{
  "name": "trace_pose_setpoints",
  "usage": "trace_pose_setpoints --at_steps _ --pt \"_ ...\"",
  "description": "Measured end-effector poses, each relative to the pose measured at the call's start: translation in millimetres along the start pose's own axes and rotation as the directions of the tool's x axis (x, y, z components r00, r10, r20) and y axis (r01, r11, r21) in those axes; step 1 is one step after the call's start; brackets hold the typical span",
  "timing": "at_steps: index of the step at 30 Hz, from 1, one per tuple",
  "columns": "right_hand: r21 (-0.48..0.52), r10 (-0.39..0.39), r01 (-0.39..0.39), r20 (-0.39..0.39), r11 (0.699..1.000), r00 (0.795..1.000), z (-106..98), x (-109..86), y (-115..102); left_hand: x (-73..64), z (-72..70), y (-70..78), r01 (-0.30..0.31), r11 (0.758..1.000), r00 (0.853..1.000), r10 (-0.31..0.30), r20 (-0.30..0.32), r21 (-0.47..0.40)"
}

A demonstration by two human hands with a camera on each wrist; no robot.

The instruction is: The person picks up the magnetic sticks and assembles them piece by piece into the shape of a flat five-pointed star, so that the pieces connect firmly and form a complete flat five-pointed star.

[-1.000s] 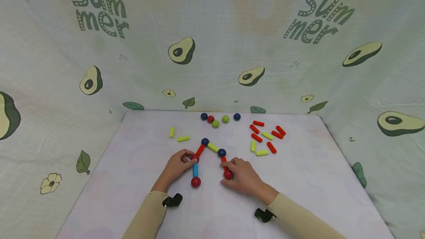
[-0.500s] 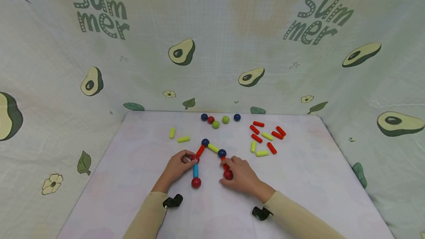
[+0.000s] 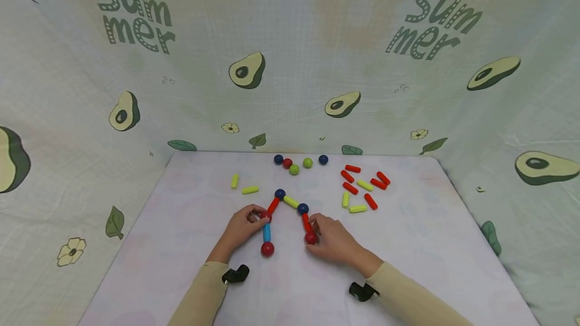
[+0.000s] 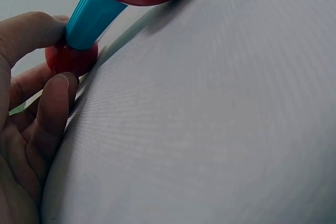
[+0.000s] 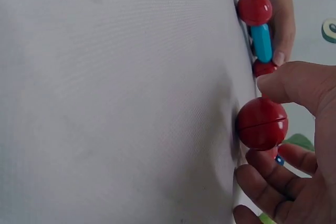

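Chain of balls and rods sits mid-bench (image 3: 145, 265), bent like an arch. Left hand (image 3: 243, 226) pinches the left red ball (image 4: 73, 60), its grip closed on it. A blue rod (image 3: 267, 232) runs from there to the near red ball (image 3: 268, 249). Beyond the pinched ball: red link (image 3: 273, 206), far blue ball (image 3: 280, 194), yellow link (image 3: 291, 202), second blue ball (image 3: 302, 209), right red link (image 3: 306, 221). Right hand (image 3: 337, 243) curls its grip round the right red ball (image 5: 262, 124), thumb one side, fingers the other. Both hands partly cover the balls they hold in the head view. Farther back, loose balls (image 3: 307, 163) in blue, red and green, two blues at the row's ends. Two yellow rods (image 3: 250, 190) lie left of the chain; mixed red and yellow rods (image 3: 350, 188) scatter to its right, near but apart. Printed cloth (image 3: 290, 64) behind.
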State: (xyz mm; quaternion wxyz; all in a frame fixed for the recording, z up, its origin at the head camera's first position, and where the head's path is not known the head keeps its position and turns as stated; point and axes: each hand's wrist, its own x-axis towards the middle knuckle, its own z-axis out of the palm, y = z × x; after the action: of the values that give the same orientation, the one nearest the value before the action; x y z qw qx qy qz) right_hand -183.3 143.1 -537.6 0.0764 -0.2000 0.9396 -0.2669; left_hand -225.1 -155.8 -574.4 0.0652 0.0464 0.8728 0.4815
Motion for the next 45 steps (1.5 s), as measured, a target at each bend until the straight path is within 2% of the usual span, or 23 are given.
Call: trace_pose_setpoints --at_steps 4,7,10,12,15,17,18,20,23,26,34,37,39,42,44,45 --pt "0.044 -0.03 0.03 0.01 0.999 0.999 0.2 -0.8 3.0 -0.5 -0.7 1.3 0.004 1.0 1.0 -0.004 -0.006 0.0" --pt "0.074 -0.007 0.005 0.017 0.997 1.0 -1.5 0.0 6.5 -0.8 -0.3 1.4 0.012 1.0 1.0 -0.012 -0.007 -0.002" --pt "0.04 0.053 -0.05 -0.06 0.998 0.997 -8.5 5.7 16.6 -0.9 0.5 1.1 0.017 1.0 1.0 -0.017 -0.009 -0.001" --pt "-0.031 0.103 -0.11 -0.172 0.993 0.98 -16.1 12.3 28.0 -1.0 0.9 1.1 0.016 1.0 1.0 -0.016 -0.012 -0.003" --pt "-0.163 0.171 -0.233 -0.326 0.959 0.93 -26.9 22.6 49.4 -0.9 1.9 0.8 0.013 1.0 1.0 -0.013 -0.012 -0.003" --pt "-0.207 0.217 -0.303 -0.355 0.93 0.909 -32.4 27.2 62.1 -0.7 2.2 0.6 0.015 1.0 1.0 -0.015 -0.007 -0.004" --pt "-0.224 0.233 -0.323 -0.35 0.92 0.907 -34.2 28.6 67.3 -0.7 2.6 0.4 0.015 1.0 1.0 -0.015 -0.004 -0.004" --pt "-0.244 0.243 -0.327 -0.318 0.913 0.917 -37.0 30.2 73.8 -0.6 2.8 0.3 0.014 1.0 1.0 -0.014 -0.001 -0.003" --pt "-0.253 0.211 -0.284 -0.282 0.925 0.936 -39.6 31.2 75.8 -1.0 2.2 0.9 0.015 1.0 1.0 -0.015 -0.007 -0.002" --pt "-0.261 0.174 -0.248 -0.276 0.933 0.945 -41.0 33.1 73.3 -0.8 1.7 1.2 0.012 1.0 1.0 -0.012 -0.013 -0.001" --pt "-0.306 0.191 -0.275 -0.277 0.912 0.942 -42.9 43.3 68.7 0.2 2.0 0.0 0.007 1.0 1.0 -0.007 -0.016 0.003" --pt "-0.281 0.192 -0.271 -0.279 0.921 0.941 -42.7 44.9 63.0 0.2 2.1 -0.3 0.007 1.0 1.0 -0.007 -0.017 0.008" --pt "-0.228 0.156 -0.22 -0.27 0.948 0.95 -41.6 42.6 53.6 -0.2 1.8 -0.2 0.011 1.0 1.0 -0.011 -0.017 0.01" --pt "-0.142 0.031 -0.065 -0.231 0.988 0.972 -38.4 32.7 32.7 -0.2 2.9 -0.3 0.015 1.0 1.0 -0.015 -0.014 0.014" --pt "-0.103 -0.085 0.067 -0.181 0.992 0.98 -35.2 24.8 16.2 0.2 3.0 -0.3 0.017 1.0 1.0 -0.017 -0.018 0.014" --pt "-0.094 -0.142 0.128 -0.158 0.987 0.977 -33.1 21.0 8.0 0.6 2.9 -0.3 0.016 1.0 1.0 -0.015 -0.02 0.016"
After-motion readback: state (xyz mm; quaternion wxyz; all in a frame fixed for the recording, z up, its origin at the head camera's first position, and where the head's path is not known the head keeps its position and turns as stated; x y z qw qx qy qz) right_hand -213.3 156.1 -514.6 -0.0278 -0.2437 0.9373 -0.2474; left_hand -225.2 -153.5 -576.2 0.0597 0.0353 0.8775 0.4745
